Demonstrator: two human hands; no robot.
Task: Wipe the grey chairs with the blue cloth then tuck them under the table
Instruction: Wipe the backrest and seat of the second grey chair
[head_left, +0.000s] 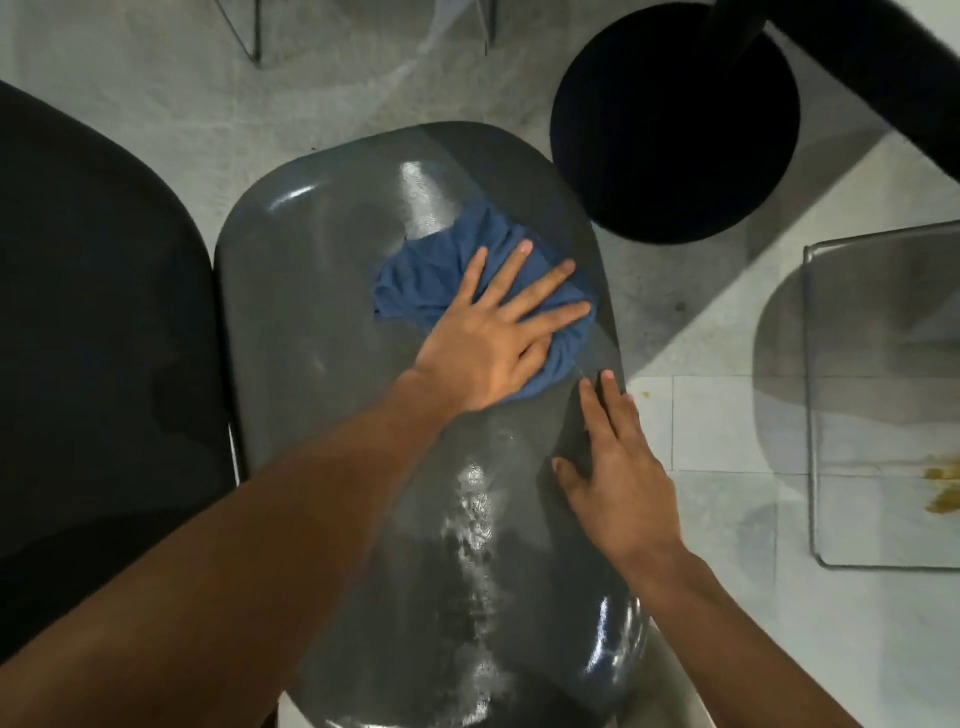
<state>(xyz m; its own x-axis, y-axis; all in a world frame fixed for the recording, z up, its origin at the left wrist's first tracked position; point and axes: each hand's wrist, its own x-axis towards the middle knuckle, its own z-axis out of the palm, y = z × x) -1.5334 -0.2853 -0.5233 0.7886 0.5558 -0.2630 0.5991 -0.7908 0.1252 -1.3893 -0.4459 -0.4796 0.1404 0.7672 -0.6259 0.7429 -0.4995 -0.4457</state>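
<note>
Left hand (483, 338) flat, fingers spread, pressing the blue cloth (441, 280) onto the grey chair (322, 332) seat, far half: wiping. Right hand (618, 467) loose, resting on the seat's right edge, likely steadying it. Dark chair (93, 312) just beside, left; glass tabletop (883, 395) right.

A single head-worn, wide-angle view is given, aimed almost straight down from close above the glossy grey plastic chair seat (363, 415), which fills the frame's middle. Pale marbled floor (156, 104) is seen along the top edge; no second view is provided.
</note>
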